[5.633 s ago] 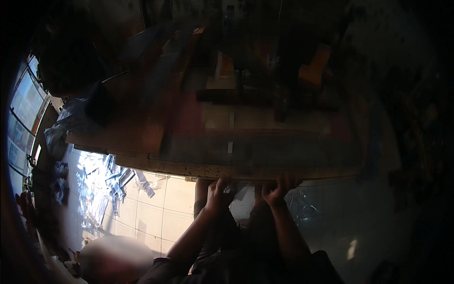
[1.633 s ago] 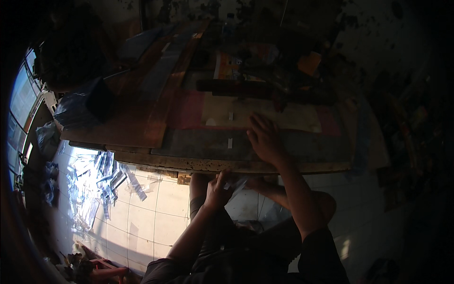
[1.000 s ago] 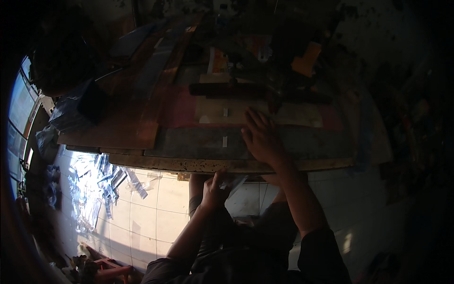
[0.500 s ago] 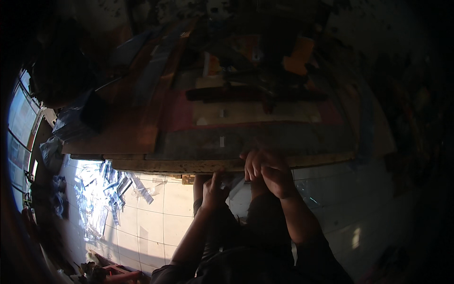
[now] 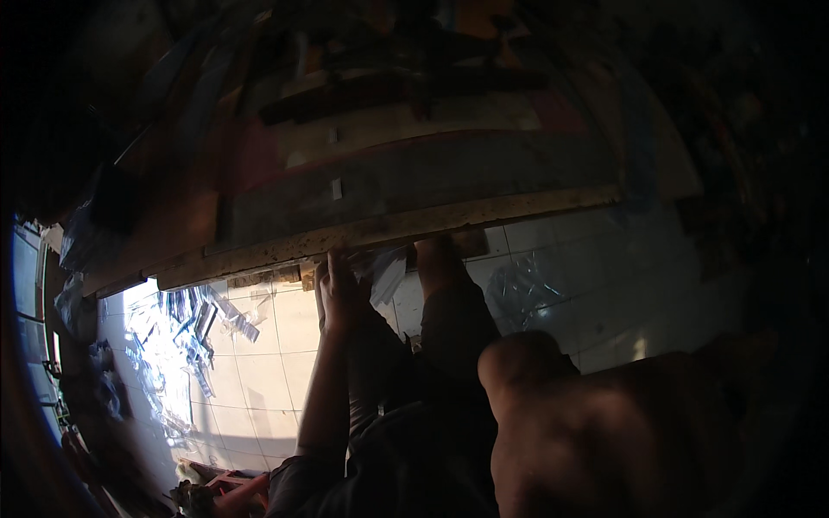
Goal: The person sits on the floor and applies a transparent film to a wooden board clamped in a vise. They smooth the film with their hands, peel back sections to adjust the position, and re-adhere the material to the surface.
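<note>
My left hand [image 5: 342,298] is closed just below the front edge of the worktable [image 5: 414,220], its thumb side up against the wooden edge. What its fingers hold, if anything, I cannot make out; crinkled clear plastic [image 5: 390,274] shows beside it. Large and dark at the lower right, my right hand [image 5: 596,423] is raised close to the camera, away from the table, with its fingers too shadowed and blurred to read. On the grey tabletop lie a small pale strip [image 5: 337,189] and a second small pale piece [image 5: 334,135] farther back.
A long dark bar-like object [image 5: 397,86] lies across the back of the table. Shiny plastic scraps [image 5: 186,337] cover the tiled floor at the left, and a clear plastic sheet [image 5: 525,285] lies under the table's right. A red object [image 5: 237,492] sits at the lower left.
My right hand has left the table edge and come up toward the camera at the lower right. My left hand stays by the edge. The whole view has shifted and tilted.
</note>
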{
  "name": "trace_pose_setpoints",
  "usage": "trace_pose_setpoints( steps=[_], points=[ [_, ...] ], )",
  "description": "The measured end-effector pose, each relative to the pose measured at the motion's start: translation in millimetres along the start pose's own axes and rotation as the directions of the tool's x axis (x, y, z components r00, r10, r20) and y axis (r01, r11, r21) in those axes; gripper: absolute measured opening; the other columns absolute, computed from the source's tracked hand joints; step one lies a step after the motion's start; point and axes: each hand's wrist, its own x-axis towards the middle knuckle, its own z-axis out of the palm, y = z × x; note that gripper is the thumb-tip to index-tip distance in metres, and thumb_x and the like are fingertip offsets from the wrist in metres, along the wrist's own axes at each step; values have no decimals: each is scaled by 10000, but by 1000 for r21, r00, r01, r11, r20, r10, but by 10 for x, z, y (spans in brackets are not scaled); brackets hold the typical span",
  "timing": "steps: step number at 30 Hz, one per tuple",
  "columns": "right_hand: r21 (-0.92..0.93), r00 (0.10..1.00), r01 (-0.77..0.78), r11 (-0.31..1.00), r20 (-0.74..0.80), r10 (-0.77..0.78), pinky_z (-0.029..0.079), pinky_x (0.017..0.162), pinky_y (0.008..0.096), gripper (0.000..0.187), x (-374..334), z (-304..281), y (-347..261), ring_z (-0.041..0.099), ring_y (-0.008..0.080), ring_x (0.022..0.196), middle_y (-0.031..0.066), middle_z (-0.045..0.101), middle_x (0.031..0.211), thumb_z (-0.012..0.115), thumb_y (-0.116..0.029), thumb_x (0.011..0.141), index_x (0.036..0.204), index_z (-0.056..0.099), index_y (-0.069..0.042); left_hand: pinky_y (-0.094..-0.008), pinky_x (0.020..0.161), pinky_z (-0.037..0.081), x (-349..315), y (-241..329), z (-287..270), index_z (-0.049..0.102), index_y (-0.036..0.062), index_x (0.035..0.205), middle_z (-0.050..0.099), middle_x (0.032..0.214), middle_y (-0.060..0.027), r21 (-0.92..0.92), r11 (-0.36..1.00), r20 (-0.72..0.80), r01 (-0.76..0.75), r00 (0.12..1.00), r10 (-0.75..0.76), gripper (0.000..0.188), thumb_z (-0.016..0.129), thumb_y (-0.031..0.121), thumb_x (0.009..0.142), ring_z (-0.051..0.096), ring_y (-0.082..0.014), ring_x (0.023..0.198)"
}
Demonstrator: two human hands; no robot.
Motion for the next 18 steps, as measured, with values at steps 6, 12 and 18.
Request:
trace_pose_setpoints(
  steps=[6,12,18],
  points=[
    [-48,999,-8,999,-43,6,530,793,565,664,47,55,-70,364,142,405,-20,339,511,204,-410,1119,531,405,-175,-394,649,516,77,185,-8,430,14,1422,746,964,-127,81,997,-34,-19,999,22,761,709,-92,721,622,-281,642],
    [-89,998,-18,996,-69,12,507,776,514,650,60,71,-86,379,144,418,-17,364,524,233,-424,1110,545,422,-162,-364,605,500,48,204,-44,429,18,1439,599,709,-82,92,995,-3,29,1000,-29,771,745,-68,741,604,-253,594],
    [-119,996,-25,993,-82,15,483,758,463,639,49,93,-105,394,145,430,-14,389,536,263,-438,1101,559,440,-149,-353,619,507,24,166,-14,412,9,1467,559,670,-82,46,998,-14,38,999,-38,810,767,-54,742,610,-235,578]
  ],
)
